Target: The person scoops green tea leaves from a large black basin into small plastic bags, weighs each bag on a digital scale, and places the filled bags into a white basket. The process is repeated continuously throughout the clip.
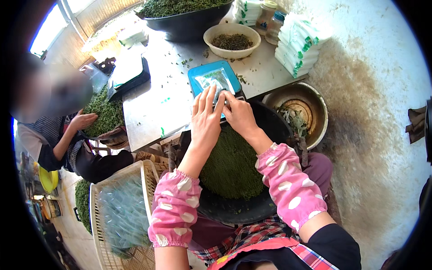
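Observation:
A small clear plastic bag [217, 81] with green printing lies on the blue top of a weighing scale [197, 72]. My left hand [206, 116] reaches over the near end of the bag with its fingers stretched out; its thumb and grip are hidden. Beside it, the curled fingers of my right hand [239, 114] pinch the bag's near edge. Beneath both wrists, a black tub [236, 214] rests at my lap, holding a mass of small green leafy buds [233, 165].
A metal table [162, 87] bears a cream bowl [233, 52], a black tub of greens [189, 23], jars [275, 28] and stacked bags [298, 47]. A metal basin [319, 104] stands right. At left are a plastic crate [148, 189] of bags and a seated person [60, 141] beside another scale [130, 76].

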Demonstrator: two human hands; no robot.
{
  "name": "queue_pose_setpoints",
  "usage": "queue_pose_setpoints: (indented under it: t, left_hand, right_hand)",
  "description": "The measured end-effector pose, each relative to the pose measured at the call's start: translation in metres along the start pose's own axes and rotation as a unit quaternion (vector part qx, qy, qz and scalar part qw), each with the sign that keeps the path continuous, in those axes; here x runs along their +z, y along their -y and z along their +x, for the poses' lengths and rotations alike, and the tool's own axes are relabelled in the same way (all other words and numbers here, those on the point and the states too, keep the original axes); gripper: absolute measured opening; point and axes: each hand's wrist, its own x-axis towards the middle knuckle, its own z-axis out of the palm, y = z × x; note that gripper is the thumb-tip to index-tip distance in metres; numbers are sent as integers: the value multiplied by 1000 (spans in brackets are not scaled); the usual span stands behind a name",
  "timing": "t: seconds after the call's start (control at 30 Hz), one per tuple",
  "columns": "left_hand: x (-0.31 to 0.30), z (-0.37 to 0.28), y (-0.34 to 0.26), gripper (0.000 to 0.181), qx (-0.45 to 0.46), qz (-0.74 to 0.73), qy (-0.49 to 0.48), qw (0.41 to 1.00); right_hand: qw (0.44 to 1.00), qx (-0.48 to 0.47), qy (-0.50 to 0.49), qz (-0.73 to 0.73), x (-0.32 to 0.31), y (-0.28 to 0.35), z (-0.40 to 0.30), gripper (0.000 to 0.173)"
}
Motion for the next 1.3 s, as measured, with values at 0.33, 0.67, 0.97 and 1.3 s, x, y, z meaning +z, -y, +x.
queue_pose_setpoints:
  t: [0.33, 0.67, 0.97, 1.3]
  left_hand:
    - [16, 25, 32, 33, -5, 10, 87, 996]
    - [-6, 10, 13, 54, 7, 84, 103, 991]
    - [-51, -62, -25, 52, -134, -75, 38, 987]
    - [-43, -64, -6, 45, -128, -92, 25, 987]
  right_hand:
    - [998, -9, 55, 41, -8, -1, 2, 11]
    - [978, 79, 145, 131, -17, -12, -102, 19]
    - [947, 161, 276, -18, 23, -50, -202, 35]
    - [990, 65, -93, 87, -9, -20, -116, 12]
